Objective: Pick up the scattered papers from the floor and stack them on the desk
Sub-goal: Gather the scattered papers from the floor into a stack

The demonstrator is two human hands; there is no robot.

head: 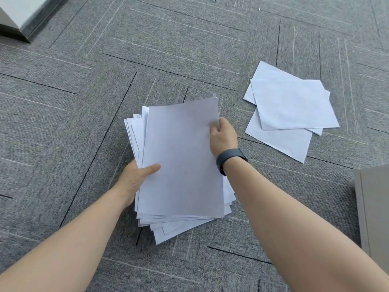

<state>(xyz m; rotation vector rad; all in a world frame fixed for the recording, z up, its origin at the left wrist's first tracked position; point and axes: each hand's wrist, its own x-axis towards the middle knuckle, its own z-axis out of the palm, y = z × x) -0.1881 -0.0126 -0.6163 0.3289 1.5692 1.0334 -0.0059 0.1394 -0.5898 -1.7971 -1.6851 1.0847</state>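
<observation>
Gathered stack: a ragged bundle of papers (181, 157) is being held above the carpet (63, 123), its sheets fanning out unevenly at the left edge and the bottom corner.
Left hand: the left hand (136, 178) is gripping the bundle's left edge, thumb lying across the top sheet and fingers hidden beneath.
Right hand: the right hand (223, 137) is pinching the bundle's upper right edge with curled fingers; a dark wristband (230, 160) is sitting on that wrist.
Papers left on the floor: a small overlapping cluster of loose sheets (290, 110) is lying flat on the carpet, to the right of the bundle and apart from it; about three sheets are showing.
Desk: no desk top is appearing in this view; a grey panel (374, 207) at the right edge and a pale piece of furniture (12, 15) at the top left are standing on the floor, and whether either belongs to the desk cannot be told.
Progress: most of the visible papers are sitting in the hands already, so the collecting appears well advanced.
Remaining: the cluster on the right is waiting to be picked up, and the stacking on the desk is not yet done.
</observation>
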